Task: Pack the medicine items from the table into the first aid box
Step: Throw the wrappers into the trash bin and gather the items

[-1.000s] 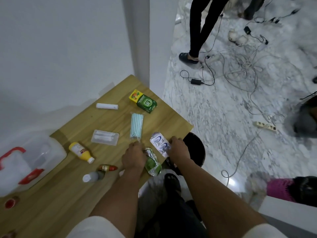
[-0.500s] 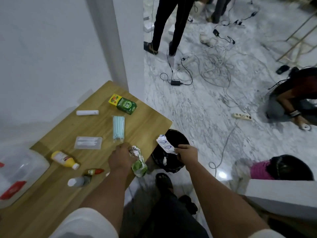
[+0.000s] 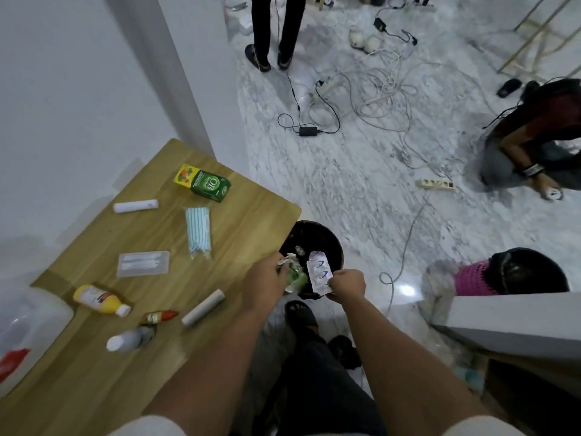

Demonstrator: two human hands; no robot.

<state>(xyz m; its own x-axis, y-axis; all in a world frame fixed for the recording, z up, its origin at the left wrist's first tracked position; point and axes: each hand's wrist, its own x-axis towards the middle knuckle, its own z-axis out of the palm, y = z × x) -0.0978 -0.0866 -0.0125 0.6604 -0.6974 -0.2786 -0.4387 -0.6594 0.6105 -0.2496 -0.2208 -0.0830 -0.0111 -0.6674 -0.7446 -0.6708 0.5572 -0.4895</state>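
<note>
My left hand [image 3: 265, 286] grips a crumpled green and silver wrapper [image 3: 294, 275] just past the table's corner, above a black bin [image 3: 314, 243]. Beside it my right hand [image 3: 345, 286] pinches a white wrapper with blue marks [image 3: 319, 275] over the same bin. On the wooden table [image 3: 235, 221] lie a green medicine box [image 3: 207, 184], a white tube [image 3: 135, 206], a packet of blue masks [image 3: 198, 232], a clear flat pack [image 3: 143, 262], a yellow bottle [image 3: 99, 298], a small red-capped bottle [image 3: 158, 316], a white-capped bottle [image 3: 130, 339] and a white roll [image 3: 202, 308]. The clear first aid box [image 3: 28, 328] with red latches sits at the far left.
A white wall and pillar [image 3: 176, 73] border the table. Cables [image 3: 377, 86] and a power strip [image 3: 435, 184] sprawl over the marble floor. One person stands at the top [image 3: 276, 29]; others crouch at the right [image 3: 534, 136]. A grey ledge [image 3: 515, 322] is near right.
Both hands carried their wrappers off the table edge to above the black bin. The view swung right, and a white roll now shows on the table near my left hand.
</note>
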